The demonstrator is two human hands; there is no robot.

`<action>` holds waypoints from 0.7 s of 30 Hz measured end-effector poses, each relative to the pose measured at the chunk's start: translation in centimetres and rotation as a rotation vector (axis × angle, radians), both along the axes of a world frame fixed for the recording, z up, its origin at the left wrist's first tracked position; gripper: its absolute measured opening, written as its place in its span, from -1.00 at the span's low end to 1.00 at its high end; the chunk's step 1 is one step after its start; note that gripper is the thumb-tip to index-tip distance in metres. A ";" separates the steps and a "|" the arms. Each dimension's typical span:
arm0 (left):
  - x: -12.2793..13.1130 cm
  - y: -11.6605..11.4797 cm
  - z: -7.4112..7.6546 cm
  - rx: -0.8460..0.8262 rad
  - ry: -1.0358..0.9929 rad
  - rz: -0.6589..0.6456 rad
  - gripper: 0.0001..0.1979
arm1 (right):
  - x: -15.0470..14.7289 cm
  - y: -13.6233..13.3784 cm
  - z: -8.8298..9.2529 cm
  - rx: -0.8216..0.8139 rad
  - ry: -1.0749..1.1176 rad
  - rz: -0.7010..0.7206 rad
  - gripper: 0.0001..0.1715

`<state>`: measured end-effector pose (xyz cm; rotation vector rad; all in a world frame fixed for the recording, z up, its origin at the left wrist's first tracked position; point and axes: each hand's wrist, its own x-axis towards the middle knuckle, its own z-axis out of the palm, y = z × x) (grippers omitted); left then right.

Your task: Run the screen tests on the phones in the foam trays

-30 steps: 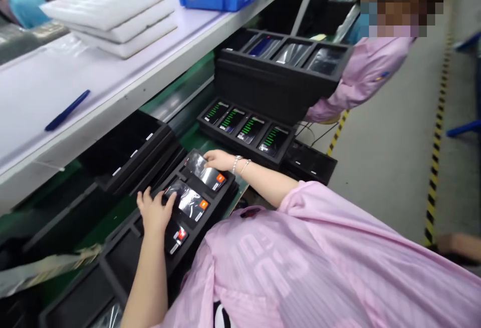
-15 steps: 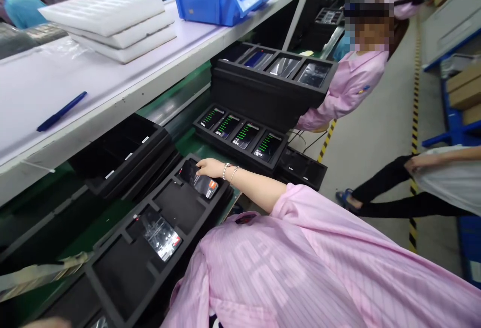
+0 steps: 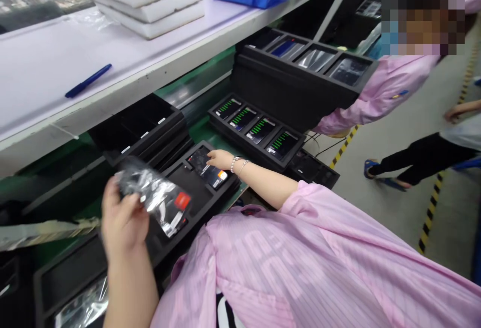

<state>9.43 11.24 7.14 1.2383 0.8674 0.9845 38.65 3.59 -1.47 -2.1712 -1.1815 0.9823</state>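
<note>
My left hand [image 3: 126, 213], blurred by motion, holds a phone [image 3: 152, 183] in clear film with a red sticker at its far end. The held phone is tilted over the middle of a black foam tray [image 3: 205, 207]. It partly hides that compartment, where the end of what looks like another film-covered phone shows below it. My right hand [image 3: 221, 160], with bracelets at the wrist, has its fingertips on the upper part of a black phone [image 3: 210, 170] with an orange sticker. That phone lies in the tray's far compartment.
Beyond the tray are trays of phones with green bars [image 3: 259, 128] and a tall tray stack [image 3: 278, 85] beside a co-worker's pink sleeve [image 3: 391, 90]. Another black tray stack [image 3: 150, 127] sits under a shelf [image 3: 158, 75]. A film-covered piece [image 3: 84, 303] lies lower left.
My left hand has come up from the lower left edge with a film-covered phone. The phone under my right hand lies squarer in its compartment. The view has shifted.
</note>
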 end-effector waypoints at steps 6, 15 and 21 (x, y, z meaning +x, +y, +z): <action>4.2 0.6 -6.6 -0.347 0.384 -0.079 -0.16 | 0.2 -1.4 -1.3 -0.032 0.018 0.020 -0.52; 3.4 -0.8 -8.4 -0.264 0.525 -0.256 -0.22 | -0.4 -3.7 -2.0 0.005 0.030 0.026 -0.24; -5.0 -5.6 -5.8 0.255 0.724 -0.314 -0.44 | -4.1 -8.6 0.0 0.417 -0.305 0.262 -0.17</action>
